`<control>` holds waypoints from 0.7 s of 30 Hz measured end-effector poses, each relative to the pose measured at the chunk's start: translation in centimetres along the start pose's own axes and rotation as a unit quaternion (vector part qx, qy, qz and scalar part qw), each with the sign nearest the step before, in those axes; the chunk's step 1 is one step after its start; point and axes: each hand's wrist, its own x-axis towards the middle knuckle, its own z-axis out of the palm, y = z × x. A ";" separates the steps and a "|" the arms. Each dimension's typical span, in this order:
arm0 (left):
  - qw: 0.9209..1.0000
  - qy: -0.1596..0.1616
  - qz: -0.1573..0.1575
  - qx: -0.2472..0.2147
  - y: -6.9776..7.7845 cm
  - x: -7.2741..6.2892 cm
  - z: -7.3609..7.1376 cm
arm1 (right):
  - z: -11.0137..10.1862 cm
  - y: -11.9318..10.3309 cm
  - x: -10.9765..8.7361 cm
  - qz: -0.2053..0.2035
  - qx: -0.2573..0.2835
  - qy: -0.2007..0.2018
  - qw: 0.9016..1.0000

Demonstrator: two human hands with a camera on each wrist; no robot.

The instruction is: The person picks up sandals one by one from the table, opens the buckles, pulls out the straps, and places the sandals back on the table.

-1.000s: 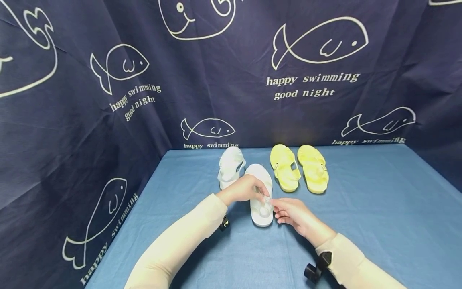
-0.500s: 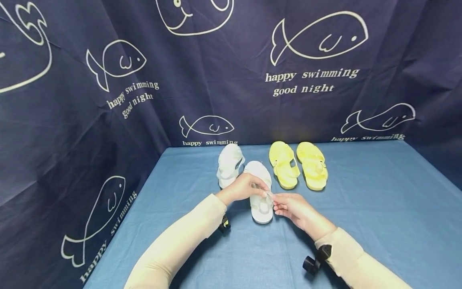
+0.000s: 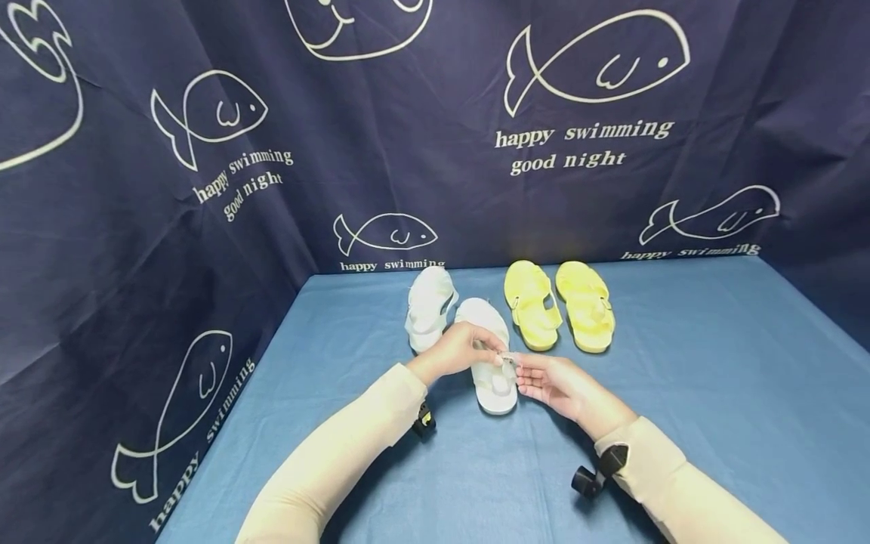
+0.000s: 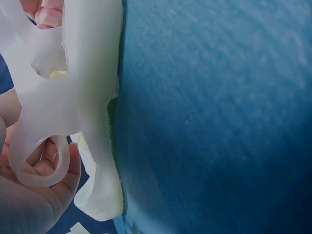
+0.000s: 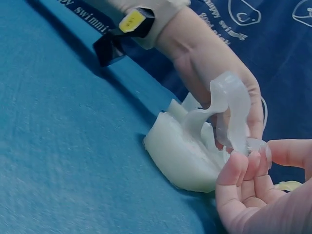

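Observation:
A white sandal (image 3: 499, 397) lies on the blue cloth, toe end away from me, partly covered by my hands. My left hand (image 3: 462, 349) reaches over it and pinches its strap near the right edge. From the right, my right hand (image 3: 560, 387) grips the strap's end between thumb and fingertips. The translucent strap (image 5: 236, 105) rises in a loop above the sole in the right wrist view. Beside the sole, the left wrist view has my left hand (image 4: 34, 204) behind a strap loop. Exactly how the strap end is fastened is hidden by fingers.
A second white sandal (image 3: 428, 306) lies to the left and farther back. Two yellow sandals (image 3: 533, 302) stand side by side at the back right. A dark blue curtain (image 3: 408, 166) with fish drawings rises behind the blue cloth (image 3: 680, 393).
The head view has shifted slightly, so everything sits a little higher in it. My hands stay together at the strap, and my right fingers have shifted slightly on its end.

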 end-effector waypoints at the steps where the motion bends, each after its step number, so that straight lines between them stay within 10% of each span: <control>1: 1.000 0.001 -0.005 -0.003 0.0 0.1 0.0 | -0.1 -0.1 0.0 0.001 0.003 -0.002 1.000; 21: 1.000 0.006 0.002 -0.023 0.0 0.0 0.3 | -0.3 -0.1 0.1 -0.018 -0.025 0.008 0.999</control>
